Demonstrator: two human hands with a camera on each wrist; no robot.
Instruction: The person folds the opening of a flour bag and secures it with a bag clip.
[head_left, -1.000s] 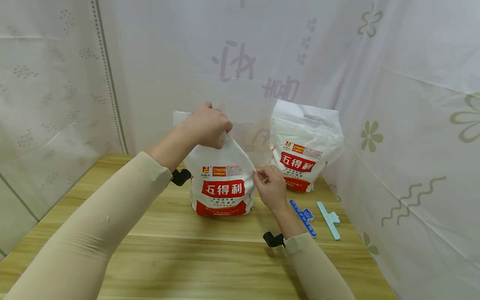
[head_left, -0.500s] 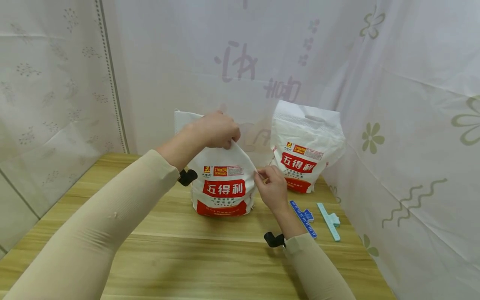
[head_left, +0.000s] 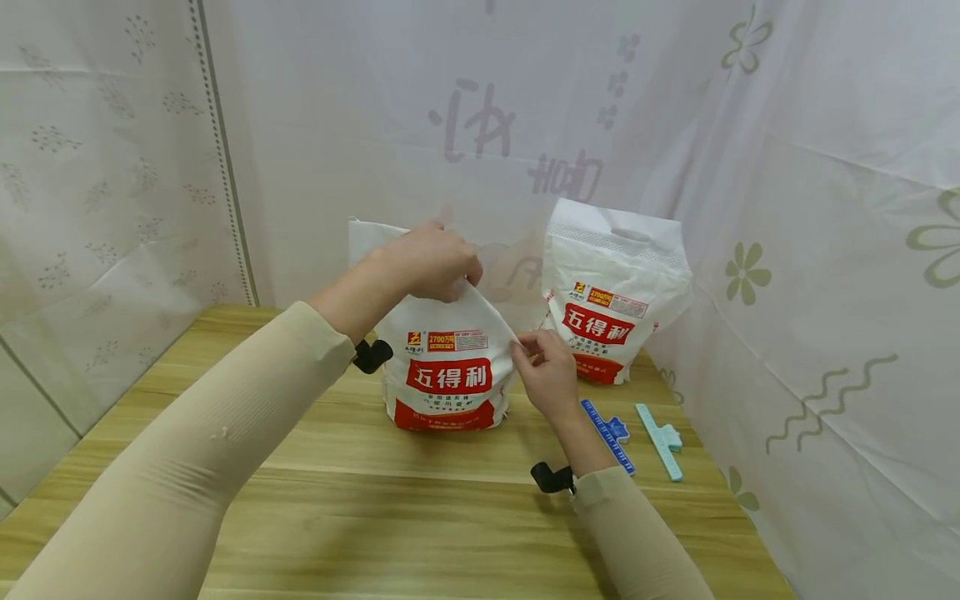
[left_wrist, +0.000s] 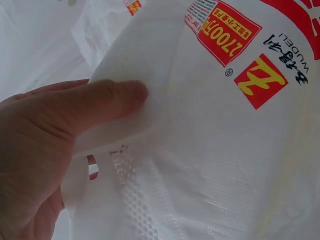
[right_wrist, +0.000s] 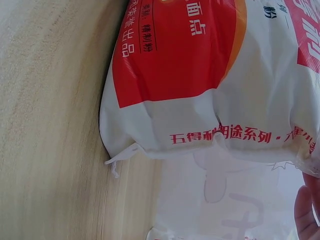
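Not much is changed vs a sec ago: the top flap of the near flour bag [head_left: 448, 367] is pulled a bit further over to 3 o'clock, so the fold looks underway. The flap is pinched by the left hand [head_left: 427, 262] (thumb on top, wrist cam). The bag's side seam is pinched by the right hand [head_left: 546, 373], at the bag's 3 o'clock. Bag stands mid table [head_left: 300, 500]; 2nd bag [head_left: 611, 300], blue clip [head_left: 609, 433] and green clip [head_left: 660, 440] are left at 2 o'clock.

Long, snug, light beige ribbed sleeves [head_left: 225, 433] down to both wrists, bare hands, and a small black camera mount [head_left: 551, 477] at each wrist.
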